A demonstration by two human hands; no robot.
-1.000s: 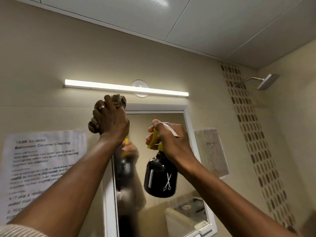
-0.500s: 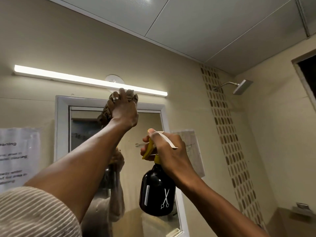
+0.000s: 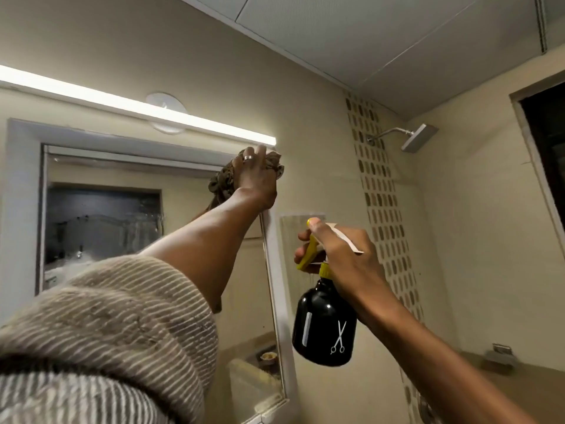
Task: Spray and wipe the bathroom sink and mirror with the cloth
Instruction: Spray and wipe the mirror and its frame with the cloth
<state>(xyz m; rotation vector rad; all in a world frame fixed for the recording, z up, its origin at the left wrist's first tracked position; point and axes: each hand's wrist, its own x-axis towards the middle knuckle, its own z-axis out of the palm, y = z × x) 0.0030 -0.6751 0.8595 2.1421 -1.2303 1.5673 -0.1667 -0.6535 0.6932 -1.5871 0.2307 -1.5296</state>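
The left hand (image 3: 255, 175) grips a bunched brown cloth (image 3: 273, 165), fingers curled over it, pressing it against the top right corner of the mirror (image 3: 146, 240), right at the white frame (image 3: 272, 270) and just beneath the end of the light bar (image 3: 137, 107). The right hand (image 3: 342, 255) holds a black spray bottle (image 3: 324, 325) in the air just right of the frame, fingers clamped on its neck and yellow trigger, with bare wall behind it. A shower head (image 3: 419, 137) juts out well to the right. The striped sleeve (image 3: 107, 332) hides the mirror's lower middle; the frame's left side and the light bar are cut off at the picture's edge. The sink is out of view, and the glass shows only dim, smeared reflections.
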